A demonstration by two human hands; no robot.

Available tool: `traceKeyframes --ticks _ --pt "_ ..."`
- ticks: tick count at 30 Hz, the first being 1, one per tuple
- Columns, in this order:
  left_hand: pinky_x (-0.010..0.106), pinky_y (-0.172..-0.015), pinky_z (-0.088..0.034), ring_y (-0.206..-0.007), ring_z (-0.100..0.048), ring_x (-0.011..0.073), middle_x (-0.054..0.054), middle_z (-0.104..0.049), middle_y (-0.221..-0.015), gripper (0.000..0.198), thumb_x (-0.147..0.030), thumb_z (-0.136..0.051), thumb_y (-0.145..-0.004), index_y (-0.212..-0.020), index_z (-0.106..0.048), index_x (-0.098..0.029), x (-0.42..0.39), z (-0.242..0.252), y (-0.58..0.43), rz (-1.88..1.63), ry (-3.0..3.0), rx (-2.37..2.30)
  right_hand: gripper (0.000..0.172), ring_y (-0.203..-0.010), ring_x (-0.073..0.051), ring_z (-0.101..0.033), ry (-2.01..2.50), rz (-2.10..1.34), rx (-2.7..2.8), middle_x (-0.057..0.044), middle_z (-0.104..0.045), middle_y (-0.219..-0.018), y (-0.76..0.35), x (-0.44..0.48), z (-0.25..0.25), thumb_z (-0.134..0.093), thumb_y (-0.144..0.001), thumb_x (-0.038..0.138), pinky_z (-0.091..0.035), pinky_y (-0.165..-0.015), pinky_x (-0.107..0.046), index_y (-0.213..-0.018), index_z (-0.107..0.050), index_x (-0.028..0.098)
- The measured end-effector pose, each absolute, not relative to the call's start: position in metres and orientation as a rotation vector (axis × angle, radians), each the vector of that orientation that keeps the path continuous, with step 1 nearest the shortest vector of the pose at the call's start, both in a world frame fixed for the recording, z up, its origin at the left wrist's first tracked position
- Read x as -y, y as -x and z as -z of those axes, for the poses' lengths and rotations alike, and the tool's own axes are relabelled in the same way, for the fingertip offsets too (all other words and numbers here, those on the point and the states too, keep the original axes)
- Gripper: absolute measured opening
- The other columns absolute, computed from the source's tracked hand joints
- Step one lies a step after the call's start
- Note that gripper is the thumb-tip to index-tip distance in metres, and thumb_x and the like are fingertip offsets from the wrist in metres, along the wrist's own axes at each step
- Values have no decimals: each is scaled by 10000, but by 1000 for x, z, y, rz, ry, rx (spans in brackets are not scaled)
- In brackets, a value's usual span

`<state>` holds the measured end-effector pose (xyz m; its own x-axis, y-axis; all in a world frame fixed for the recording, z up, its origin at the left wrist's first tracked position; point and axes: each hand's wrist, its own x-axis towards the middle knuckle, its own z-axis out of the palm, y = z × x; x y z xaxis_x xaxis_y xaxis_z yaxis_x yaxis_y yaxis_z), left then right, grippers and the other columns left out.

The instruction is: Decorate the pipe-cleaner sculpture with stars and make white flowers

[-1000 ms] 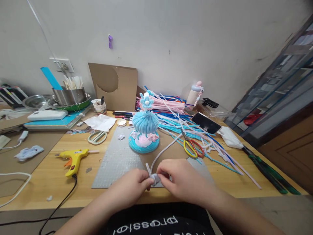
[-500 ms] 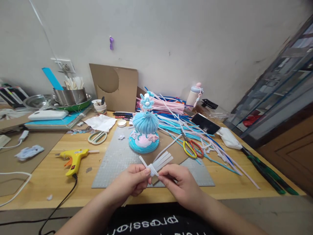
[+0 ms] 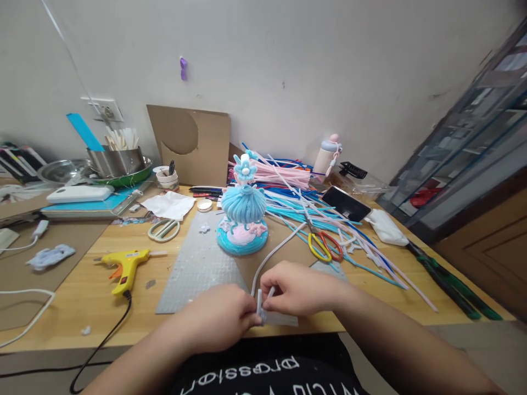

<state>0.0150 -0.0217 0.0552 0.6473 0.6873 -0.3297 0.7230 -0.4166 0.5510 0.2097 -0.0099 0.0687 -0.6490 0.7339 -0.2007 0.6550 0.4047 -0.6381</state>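
Note:
At the front edge of the table, my left hand (image 3: 222,315) pinches a bundle of white pipe cleaners (image 3: 285,319), whose loose ends point right. My right hand (image 3: 297,291) is closed on one strand at the bundle; its fingertips are partly hidden. A long pale pipe cleaner (image 3: 269,257) curves up from between the hands. Behind them stands a blue and pink pipe-cleaner ornament (image 3: 244,206) with a flower on top, touched by neither hand.
A yellow glue gun (image 3: 130,269) lies left, its cord hanging over the edge. Scissors with yellow and red handles (image 3: 320,247) rest right of the ornament, near a heap of coloured pipe cleaners (image 3: 284,178). A grey cutting mat (image 3: 193,274) and cardboard lie beneath.
Both hands have lowered toward me, and the bundle has turned so its loose ends point right instead of up and right. My right hand has swung over the top of the bundle.

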Motion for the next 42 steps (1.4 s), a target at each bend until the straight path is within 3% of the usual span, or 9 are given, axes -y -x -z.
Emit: traceKeyframes --ticks 6,12,17,20,24,28,34,38,42 --pt "252 -522 -258 -568 -474 145 17 -583 -611 353 -428 -455 -841 -668 -624 -172 16 -35 -15 -162 -1924 -1251 87 -606 -113 -540 1319 -488 2450 14 -638 -677 -205 31 -61 -578 -790 180 -295 -535 -230 -713 -618 184" --pt "216 -400 -144 -379 -203 61 -97 -307 -427 411 -570 -516 -751 -656 -516 -170 18 -25 -23 -437 -1204 -1019 217 -624 -146 -515 1123 -76 2246 -28 -587 -657 -205 41 -36 -470 -890 177 -311 -569 -278 -702 -577 169" --pt "196 -346 -62 -326 -116 28 -117 -302 -391 427 -587 -615 -688 -682 -485 -180 28 -27 -32 -574 -857 -883 108 -628 -138 -531 959 -264 1942 -23 -596 -675 -201 47 -18 -523 -860 116 -382 -593 -262 -840 -613 173" --pt "174 -337 -63 -331 -102 22 -116 -305 -396 388 -537 -625 -720 -697 -480 -178 29 -28 -34 -622 -757 -804 66 -569 -123 -498 977 -555 1654 -1 -558 -647 -196 48 -11 -568 -852 179 -394 -546 -251 -800 -606 185" --pt "156 -335 -77 -342 -102 20 -114 -296 -412 338 -467 -622 -761 -703 -479 -167 28 -26 -34 -616 -688 -684 186 -474 -94 -461 958 -1189 1224 32 -523 -586 -191 41 -4 -636 -820 344 -377 -459 -219 -745 -568 188" --pt "149 -324 -75 -346 -81 20 -116 -249 -412 317 -430 -600 -803 -690 -481 -158 27 -24 -31 -543 -677 -537 235 -477 -82 -439 806 -1455 1081 33 -527 -576 -192 33 6 -703 -764 382 -349 -455 -198 -749 -590 177" --pt "160 -311 -54 -323 -102 21 -101 -236 -404 308 -393 -587 -816 -660 -496 -143 22 -21 -25 -328 -676 -341 279 -781 -149 -556 706 -1432 1250 -24 -602 -902 -199 36 -6 -732 -733 402 -451 -726 -263 -934 -658 223" --pt "183 -310 -1 -314 -65 25 -93 -205 -396 338 -418 -575 -799 -612 -466 -160 19 -18 -26 -140 -578 -246 325 -984 -216 -572 664 -1393 1474 -60 -647 -973 -203 38 -20 -673 -773 470 -356 -977 -370 -979 -686 220" --pt "196 -311 46 -292 -39 25 -86 -177 -368 365 -410 -559 -788 -549 -403 -182 18 -12 -27 -40 -480 -248 240 -911 -201 -595 633 -1444 1437 -53 -656 -928 -203 41 -23 -662 -799 416 -414 -904 -354 -941 -689 224"
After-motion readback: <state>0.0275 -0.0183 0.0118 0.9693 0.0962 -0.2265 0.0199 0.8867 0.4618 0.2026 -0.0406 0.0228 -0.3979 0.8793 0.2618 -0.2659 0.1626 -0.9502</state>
